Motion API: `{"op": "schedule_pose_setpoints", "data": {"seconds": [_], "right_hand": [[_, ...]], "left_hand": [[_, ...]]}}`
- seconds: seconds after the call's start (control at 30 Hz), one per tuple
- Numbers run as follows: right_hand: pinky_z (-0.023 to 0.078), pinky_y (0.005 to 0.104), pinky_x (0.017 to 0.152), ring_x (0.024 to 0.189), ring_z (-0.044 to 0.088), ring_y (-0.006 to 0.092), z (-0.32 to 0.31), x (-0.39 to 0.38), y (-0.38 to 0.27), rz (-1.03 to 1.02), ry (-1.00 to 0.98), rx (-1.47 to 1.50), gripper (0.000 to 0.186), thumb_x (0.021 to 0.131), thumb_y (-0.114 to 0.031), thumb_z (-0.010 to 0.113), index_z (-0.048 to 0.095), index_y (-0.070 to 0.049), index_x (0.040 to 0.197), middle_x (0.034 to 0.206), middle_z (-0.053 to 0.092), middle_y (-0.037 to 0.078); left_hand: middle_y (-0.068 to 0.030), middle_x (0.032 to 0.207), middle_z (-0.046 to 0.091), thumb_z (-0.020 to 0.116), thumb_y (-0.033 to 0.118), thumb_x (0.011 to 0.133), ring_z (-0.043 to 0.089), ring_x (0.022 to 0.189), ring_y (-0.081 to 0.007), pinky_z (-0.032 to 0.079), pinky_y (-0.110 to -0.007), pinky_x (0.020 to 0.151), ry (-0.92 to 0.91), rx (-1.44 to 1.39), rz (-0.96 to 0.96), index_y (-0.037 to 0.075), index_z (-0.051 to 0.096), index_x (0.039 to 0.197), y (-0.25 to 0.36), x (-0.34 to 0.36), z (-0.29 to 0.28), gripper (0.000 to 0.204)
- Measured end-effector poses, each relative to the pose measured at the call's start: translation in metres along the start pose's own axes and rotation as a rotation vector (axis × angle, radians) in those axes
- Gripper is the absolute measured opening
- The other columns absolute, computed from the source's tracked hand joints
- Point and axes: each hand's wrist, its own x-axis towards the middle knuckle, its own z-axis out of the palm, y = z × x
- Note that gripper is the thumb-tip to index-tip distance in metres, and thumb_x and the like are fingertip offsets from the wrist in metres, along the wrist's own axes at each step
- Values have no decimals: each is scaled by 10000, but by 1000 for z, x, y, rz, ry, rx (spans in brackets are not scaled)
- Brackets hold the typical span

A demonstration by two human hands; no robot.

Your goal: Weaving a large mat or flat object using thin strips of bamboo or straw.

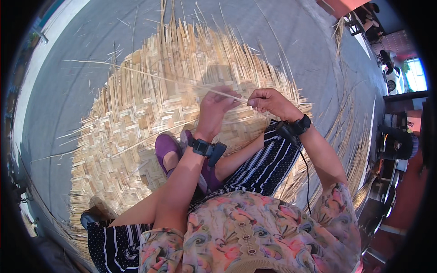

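A long, thin straw-coloured strip (150, 74) runs from the far left toward my hands, above a large woven mat (141, 120) of split reed. Its near end is pinched between the thumb and fingers of my right hand (271, 103). Just left of that, my left hand (215, 111) has its fingers apart, slightly blurred, with the strip passing across them. Whether those fingers touch it, I cannot tell. The mat shows a zigzag weave, and loose strip ends stick out along its far edge. My feet in purple shoes (166, 148) rest on it.
Loose reed strips (334, 132) lie in a long pile on the grey floor (300, 41) to the right. A black cable (308, 177) hangs from the device at my right wrist. At the far right are a seated person (369, 22) and a parked vehicle (395, 82).
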Motion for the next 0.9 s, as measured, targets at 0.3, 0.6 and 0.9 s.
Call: {"op": "schedule_pose_setpoints", "data": {"seconds": [0.3,0.6,0.9], "right_hand": [[483,307,693,754,606,204,22,-6,4,-454,333,-692,89,876,-101,674,670,-64,957,807,623,50],[503,399,723,822,627,318,33,-10,0,-427,371,-883,125,858,-206,669,646,-85,883,841,640,104],[483,358,680,723,624,257,30,4,23,-117,303,-555,177,855,-186,698,618,-34,900,799,652,127]], "left_hand": [[-151,1122,632,605,-9,919,662,1026,-260,595,-373,857,169,-26,-150,-22,538,1155,-12,-1,0,246],[-99,1051,665,668,45,891,682,951,-212,570,-297,735,227,-54,-172,30,563,1124,-15,-7,-5,256],[-42,949,669,712,52,868,675,858,-157,550,-277,680,367,48,-184,71,606,1036,-32,-13,5,199]]}}
